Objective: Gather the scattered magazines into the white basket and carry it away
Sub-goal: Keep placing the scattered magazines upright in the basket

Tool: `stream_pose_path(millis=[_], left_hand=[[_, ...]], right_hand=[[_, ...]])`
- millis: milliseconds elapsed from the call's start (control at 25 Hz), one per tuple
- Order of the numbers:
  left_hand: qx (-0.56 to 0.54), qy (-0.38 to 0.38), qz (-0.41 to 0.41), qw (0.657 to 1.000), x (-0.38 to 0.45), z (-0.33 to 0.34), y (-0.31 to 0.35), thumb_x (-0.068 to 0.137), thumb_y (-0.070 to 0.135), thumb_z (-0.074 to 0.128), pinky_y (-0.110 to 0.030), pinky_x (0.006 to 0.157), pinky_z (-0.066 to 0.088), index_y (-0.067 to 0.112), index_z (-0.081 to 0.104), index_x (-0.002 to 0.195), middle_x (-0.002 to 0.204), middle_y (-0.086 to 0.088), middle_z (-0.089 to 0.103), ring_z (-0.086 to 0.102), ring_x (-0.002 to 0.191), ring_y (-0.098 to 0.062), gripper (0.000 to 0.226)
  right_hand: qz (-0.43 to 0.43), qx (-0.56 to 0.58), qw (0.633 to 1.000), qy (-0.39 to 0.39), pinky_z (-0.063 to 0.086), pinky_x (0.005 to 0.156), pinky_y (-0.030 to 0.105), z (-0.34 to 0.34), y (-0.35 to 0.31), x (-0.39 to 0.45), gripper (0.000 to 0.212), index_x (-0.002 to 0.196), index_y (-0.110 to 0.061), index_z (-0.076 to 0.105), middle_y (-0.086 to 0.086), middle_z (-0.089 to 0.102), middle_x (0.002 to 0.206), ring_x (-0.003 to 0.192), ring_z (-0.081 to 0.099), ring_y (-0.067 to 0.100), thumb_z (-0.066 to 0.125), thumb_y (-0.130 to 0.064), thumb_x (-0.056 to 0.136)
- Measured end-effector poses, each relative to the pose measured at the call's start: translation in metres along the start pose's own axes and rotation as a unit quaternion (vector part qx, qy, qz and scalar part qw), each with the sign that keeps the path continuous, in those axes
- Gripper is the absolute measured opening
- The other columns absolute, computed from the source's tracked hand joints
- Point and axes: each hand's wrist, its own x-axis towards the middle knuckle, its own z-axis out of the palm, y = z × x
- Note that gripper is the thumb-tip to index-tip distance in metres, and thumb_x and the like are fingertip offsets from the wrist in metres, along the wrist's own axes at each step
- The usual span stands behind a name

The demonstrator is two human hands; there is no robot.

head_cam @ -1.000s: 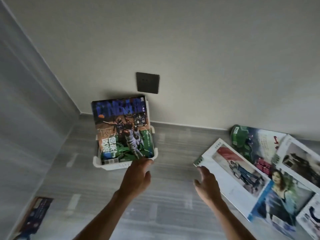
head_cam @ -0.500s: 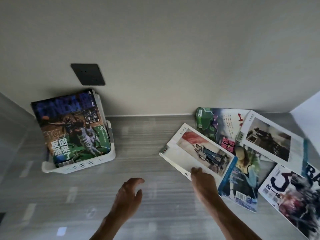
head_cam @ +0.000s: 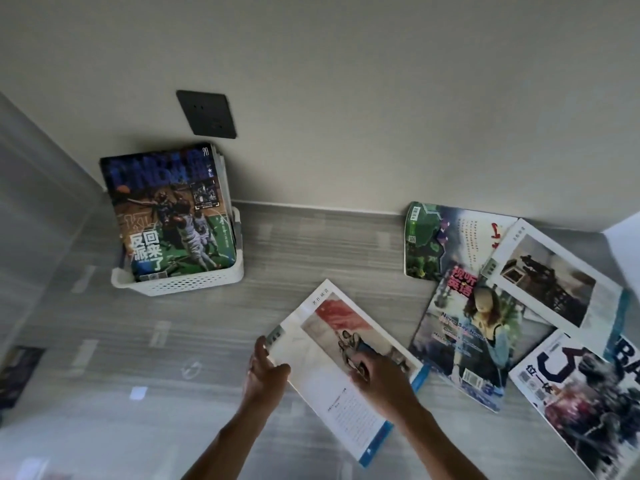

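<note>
The white basket (head_cam: 194,282) stands on the floor by the wall at the left, with a basketball magazine (head_cam: 169,216) leaning upright in it. A white magazine with a red picture (head_cam: 329,344) lies on the floor in the middle. My left hand (head_cam: 265,372) grips its left edge, thumb on the cover. My right hand (head_cam: 384,379) rests on its right side, fingers bent over the cover. At the right lie several more magazines: a green one (head_cam: 436,237), one with a woman on the cover (head_cam: 474,334), a white one (head_cam: 554,278) and a basketball one (head_cam: 588,400).
A dark wall socket (head_cam: 207,114) sits above the basket. The grey wooden floor (head_cam: 311,244) meets the wall behind. A dark magazine (head_cam: 17,372) lies at the far left edge. A white surface (head_cam: 627,244) juts in at the right.
My left hand has moved right onto the white magazine's left edge. My right hand has slid onto its cover, and the magazine has been dragged left, away from the pile.
</note>
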Motion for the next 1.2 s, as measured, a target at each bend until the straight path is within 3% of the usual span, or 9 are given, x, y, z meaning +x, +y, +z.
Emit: stream_pose_path(millis=[120, 280, 360, 480, 680, 840, 960, 1080, 1200], left_hand=[[0.144, 0.018, 0.183, 0.972, -0.004, -0.002, -0.02, 0.071, 0.008, 0.061, -0.033, 0.096, 0.04, 0.024, 0.04, 0.14, 0.142, -0.008, 0.042, 0.046, 0.123, -0.029, 0.074], [0.287, -0.276, 0.237, 0.886, -0.02, 0.013, -0.027, 0.079, 0.026, 0.062, -0.015, 0.109, 0.025, 0.034, 0.058, 0.124, 0.152, 0.01, 0.032, 0.032, 0.138, -0.01, 0.045], [0.237, -0.291, 0.179, 0.909, -0.023, 0.019, -0.014, 0.083, 0.029, 0.063, -0.019, 0.106, 0.034, 0.033, 0.054, 0.128, 0.148, 0.009, 0.041, 0.043, 0.128, -0.009, 0.047], [0.048, -0.304, 0.097, 0.946, -0.026, 0.011, 0.031, 0.086, 0.03, 0.067, -0.026, 0.096, 0.042, 0.025, 0.045, 0.137, 0.138, -0.002, 0.053, 0.05, 0.117, -0.011, 0.056], [-0.263, -0.172, 0.219, 0.924, -0.039, -0.037, 0.093, 0.076, 0.003, 0.06, -0.04, 0.071, 0.058, 0.006, 0.065, 0.102, 0.101, -0.027, 0.069, 0.069, 0.083, -0.026, 0.027], [-0.293, -0.213, 0.278, 0.89, -0.029, -0.088, 0.086, 0.085, -0.004, 0.056, -0.056, 0.081, 0.057, -0.003, 0.064, 0.107, 0.112, -0.031, 0.066, 0.066, 0.099, -0.045, 0.023], [-0.265, -0.253, 0.232, 0.901, -0.013, -0.112, 0.057, 0.086, -0.004, 0.059, -0.048, 0.082, 0.058, -0.004, 0.065, 0.108, 0.109, -0.027, 0.07, 0.069, 0.097, -0.038, 0.022], [-0.188, -0.195, 0.177, 0.946, 0.0, -0.115, 0.021, 0.083, -0.014, 0.057, -0.037, 0.066, 0.047, -0.005, 0.067, 0.091, 0.078, -0.022, 0.065, 0.061, 0.066, -0.023, 0.015], [-0.132, -0.132, 0.185, 0.965, 0.016, -0.128, -0.002, 0.082, -0.018, 0.052, -0.023, 0.061, 0.045, 0.002, 0.073, 0.084, 0.079, -0.012, 0.07, 0.063, 0.063, -0.004, 0.029]], right_hand=[[0.112, -0.119, 0.984, 0.071, 0.045, 0.099, 0.046, -0.023, 0.035, 0.016, 0.068, 0.13, -0.022, 0.038, 0.003, 0.046, 0.135, 0.12, 0.049, 0.027, 0.067, -0.052, 0.077], [0.181, -0.056, 0.982, -0.002, 0.052, 0.078, 0.034, -0.018, 0.046, 0.013, 0.065, 0.115, -0.017, 0.047, 0.005, 0.062, 0.116, 0.1, 0.061, 0.023, 0.078, -0.046, 0.066], [0.158, 0.068, 0.985, -0.016, 0.056, 0.066, 0.031, -0.021, 0.033, 0.003, 0.042, 0.11, -0.015, 0.059, 0.005, 0.072, 0.1, 0.079, 0.069, 0.019, 0.074, -0.027, 0.073], [0.044, 0.075, 0.987, 0.138, 0.052, 0.058, 0.033, -0.021, -0.014, -0.018, 0.014, 0.091, -0.017, 0.061, 0.004, 0.072, 0.079, 0.07, 0.067, 0.026, 0.06, -0.016, 0.077], [-0.202, 0.163, 0.937, 0.235, 0.056, 0.078, 0.025, -0.015, -0.114, -0.053, 0.032, 0.122, -0.03, 0.057, -0.008, 0.061, 0.12, 0.103, 0.062, 0.009, 0.057, -0.029, 0.09], [-0.084, 0.361, 0.882, 0.29, 0.058, 0.071, 0.021, -0.054, -0.099, -0.021, 0.07, 0.139, -0.039, 0.035, -0.027, 0.035, 0.138, 0.107, 0.06, 0.0, 0.074, -0.038, 0.081], [0.022, 0.477, 0.866, 0.148, 0.054, 0.059, 0.016, -0.071, -0.07, 0.021, 0.105, 0.145, -0.031, 0.028, -0.016, 0.048, 0.132, 0.086, 0.065, 0.011, 0.089, -0.027, 0.06], [0.1, 0.509, 0.854, -0.049, 0.05, 0.057, 0.028, -0.038, -0.068, 0.044, 0.076, 0.133, -0.017, 0.05, 0.0, 0.073, 0.101, 0.076, 0.065, 0.018, 0.084, -0.017, 0.065], [0.167, 0.499, 0.85, -0.027, 0.048, 0.059, 0.03, 0.01, -0.084, 0.051, 0.067, 0.121, -0.029, 0.047, -0.008, 0.064, 0.103, 0.088, 0.066, 0.021, 0.078, 0.001, 0.071]])
